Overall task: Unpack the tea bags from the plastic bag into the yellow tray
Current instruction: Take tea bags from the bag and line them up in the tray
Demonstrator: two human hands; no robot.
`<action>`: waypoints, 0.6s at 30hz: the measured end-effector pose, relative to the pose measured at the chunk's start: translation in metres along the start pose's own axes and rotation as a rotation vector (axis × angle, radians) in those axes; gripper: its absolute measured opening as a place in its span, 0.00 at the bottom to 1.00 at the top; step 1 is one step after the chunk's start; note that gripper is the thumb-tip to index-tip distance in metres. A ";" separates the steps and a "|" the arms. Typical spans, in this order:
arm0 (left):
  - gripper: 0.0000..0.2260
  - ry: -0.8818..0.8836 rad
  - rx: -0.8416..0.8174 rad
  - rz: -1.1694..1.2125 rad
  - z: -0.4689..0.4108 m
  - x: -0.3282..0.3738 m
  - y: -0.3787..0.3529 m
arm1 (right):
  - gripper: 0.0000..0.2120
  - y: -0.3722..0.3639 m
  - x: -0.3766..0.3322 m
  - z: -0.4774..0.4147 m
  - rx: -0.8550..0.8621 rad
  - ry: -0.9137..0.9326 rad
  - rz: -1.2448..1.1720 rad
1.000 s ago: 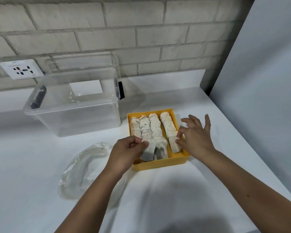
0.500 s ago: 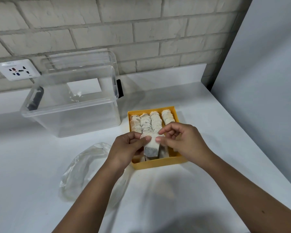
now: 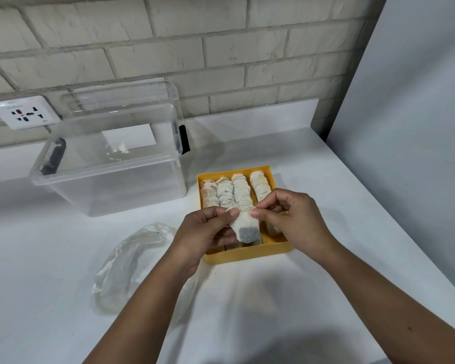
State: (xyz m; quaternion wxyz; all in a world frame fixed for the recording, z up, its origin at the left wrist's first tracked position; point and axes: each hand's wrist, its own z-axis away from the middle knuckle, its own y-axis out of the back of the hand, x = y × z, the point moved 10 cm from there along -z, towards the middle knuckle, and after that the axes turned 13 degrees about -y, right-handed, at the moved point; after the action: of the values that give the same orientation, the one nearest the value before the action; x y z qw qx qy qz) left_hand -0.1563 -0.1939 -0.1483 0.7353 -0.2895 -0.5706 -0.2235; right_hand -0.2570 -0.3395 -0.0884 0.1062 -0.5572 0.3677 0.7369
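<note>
A whitewashed brick wall [image 3: 168,43] backs a plain white surface [image 3: 37,258], with a white multi-pin power socket [image 3: 24,112] mounted at left. A smooth pale grey panel [image 3: 418,114] closes the right side. Soft overhead light casts faint shadows.

I am wearing nothing on my left hand [image 3: 205,232] or my right hand [image 3: 297,222]: no gloves, no rings, no watch or band is showing at either wrist. My forearms are running bare all the way to the bottom edge of the view, with no sleeve showing on either. My fingernails are looking short and unpainted. A small dark mark is sitting on my right forearm.
</note>
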 end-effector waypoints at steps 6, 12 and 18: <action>0.08 -0.022 0.047 -0.045 -0.001 0.004 0.007 | 0.05 0.014 -0.002 0.002 -0.026 -0.048 0.129; 0.07 -0.057 0.075 -0.138 -0.002 -0.001 0.015 | 0.05 0.019 0.016 0.006 -0.111 -0.031 0.509; 0.08 -0.079 0.087 -0.183 -0.006 -0.006 0.017 | 0.06 0.015 0.049 -0.018 0.018 -0.055 0.829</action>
State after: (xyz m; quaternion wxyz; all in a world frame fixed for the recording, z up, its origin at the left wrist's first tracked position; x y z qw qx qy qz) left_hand -0.1425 -0.1851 -0.1576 0.7006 -0.2125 -0.6323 -0.2534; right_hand -0.2693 -0.3744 -0.1285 -0.1849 -0.3411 0.5645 0.7286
